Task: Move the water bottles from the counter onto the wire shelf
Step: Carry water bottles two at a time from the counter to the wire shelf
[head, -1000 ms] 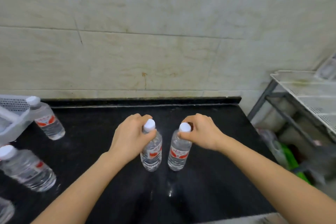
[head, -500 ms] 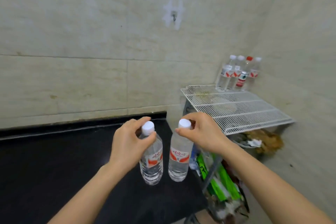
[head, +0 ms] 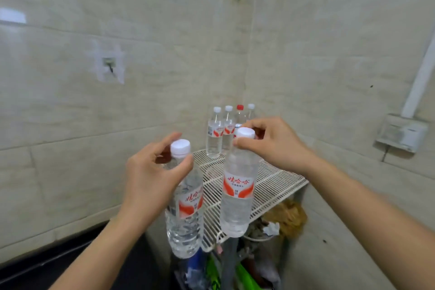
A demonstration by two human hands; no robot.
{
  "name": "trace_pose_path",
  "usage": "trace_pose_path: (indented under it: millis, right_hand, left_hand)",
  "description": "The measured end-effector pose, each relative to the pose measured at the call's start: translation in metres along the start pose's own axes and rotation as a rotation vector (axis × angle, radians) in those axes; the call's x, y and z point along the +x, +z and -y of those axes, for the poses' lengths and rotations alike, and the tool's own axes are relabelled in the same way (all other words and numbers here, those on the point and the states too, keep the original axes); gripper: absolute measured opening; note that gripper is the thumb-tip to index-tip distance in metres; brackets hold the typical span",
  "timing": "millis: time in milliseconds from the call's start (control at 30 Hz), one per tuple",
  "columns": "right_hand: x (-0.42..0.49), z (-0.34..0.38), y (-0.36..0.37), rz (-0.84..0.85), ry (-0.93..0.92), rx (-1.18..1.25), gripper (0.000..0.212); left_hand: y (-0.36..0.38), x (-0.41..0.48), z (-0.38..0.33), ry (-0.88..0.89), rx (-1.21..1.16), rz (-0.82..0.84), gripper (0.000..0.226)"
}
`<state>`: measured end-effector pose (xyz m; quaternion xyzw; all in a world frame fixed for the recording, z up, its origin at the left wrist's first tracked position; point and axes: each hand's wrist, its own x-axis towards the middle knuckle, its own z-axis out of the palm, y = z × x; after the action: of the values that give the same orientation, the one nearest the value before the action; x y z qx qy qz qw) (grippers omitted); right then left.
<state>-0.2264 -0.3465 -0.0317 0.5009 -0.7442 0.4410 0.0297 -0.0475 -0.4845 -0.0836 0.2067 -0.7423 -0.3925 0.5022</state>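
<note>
Fingers [head: 181, 165] of the left hand [head: 150, 176] pinch the neck of 1 water bottle [head: 186, 214] just under its white cap, at the lower centre of the frame; that bottle hangs tilted, its base swung toward the bottom edge. Fingers [head: 242, 142] of the right hand [head: 273, 143] are clamped the same way around the cap end of a 2nd held bottle [head: 237, 195], which hangs nearly upright just right of the 1st. Both bottles are clear with red-and-white labels, and neither touches any surface. Both forearms reach in from the bottom corners, wrists bent so the hands sit above the caps.

Behind the 2 held bottles, at centre frame, the white wire shelf [head: 277, 181] stands in the corner of the tiled walls. At its far end stand 4 bottles [head: 215, 134] in a tight row, 3 with white caps and 1 with a red cap. A strip of the black counter [head: 47, 263] shows at lower left.
</note>
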Motion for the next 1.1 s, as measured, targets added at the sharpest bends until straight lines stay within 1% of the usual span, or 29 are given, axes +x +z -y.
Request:
trace_pose_path:
  millis: [67,133,267,333,367,400,467,567,667,733,767,833,900,1033,1100]
  right_hand:
    - [0.025,-0.020,-0.013,-0.003,-0.006,-0.012,0.037]
    - [0.046,-0.041,-0.024,-0.008,-0.021,-0.038,0.040]
    - [0.080,-0.091,-0.044,0.010,0.028,-0.061,0.033]
    - [0.096,-0.116,-0.050,0.033,0.049,-0.073,0.038]
    - [0.104,-0.128,-0.051,0.041,0.063,-0.079,0.038]
    - [0.112,-0.140,-0.053,0.047,0.075,-0.084,0.035]
    - [0.127,-0.165,-0.056,0.057,0.102,-0.109,0.024]
    - [0.150,-0.202,-0.065,0.066,0.113,-0.141,0.018]
    - [0.176,-0.239,-0.074,0.109,0.107,-0.177,0.017]
    - [0.192,-0.261,-0.079,0.143,0.096,-0.196,0.018]
    - [0.201,-0.272,-0.081,0.158,0.090,-0.209,0.019]
    - [0.218,-0.291,-0.082,0.178,0.076,-0.243,0.023]
    - [0.235,-0.308,-0.082,0.202,0.056,-0.273,0.023]
    - [0.263,-0.331,-0.082,0.264,0.050,-0.321,0.018]
    - [0.273,-0.338,-0.081,0.291,0.026,-0.403,0.026]
  left_hand:
    - [0.024,0.025,0.001,-0.004,-0.029,0.012,0.049]
    - [0.048,0.048,0.002,0.003,-0.034,0.036,0.051]
    - [0.100,0.086,0.007,0.007,-0.046,0.111,0.048]
    - [0.125,0.099,0.012,-0.009,-0.058,0.160,0.039]
    - [0.137,0.106,0.015,-0.012,-0.048,0.187,0.042]
    - [0.150,0.112,0.020,-0.015,-0.042,0.210,0.045]
    - [0.175,0.124,0.031,-0.022,-0.043,0.241,0.043]
    - [0.211,0.140,0.045,-0.070,-0.035,0.227,0.048]
    - [0.246,0.156,0.054,-0.096,-0.011,0.230,0.036]
    - [0.269,0.167,0.058,-0.106,0.007,0.224,0.038]
    - [0.282,0.173,0.061,-0.114,0.016,0.219,0.036]
    - [0.305,0.184,0.066,-0.134,0.042,0.222,0.021]
    - [0.326,0.195,0.073,-0.150,0.069,0.217,0.017]
    - [0.359,0.210,0.080,-0.182,0.054,0.218,0.029]
    - [0.372,0.219,0.083,-0.206,0.045,0.206,0.030]
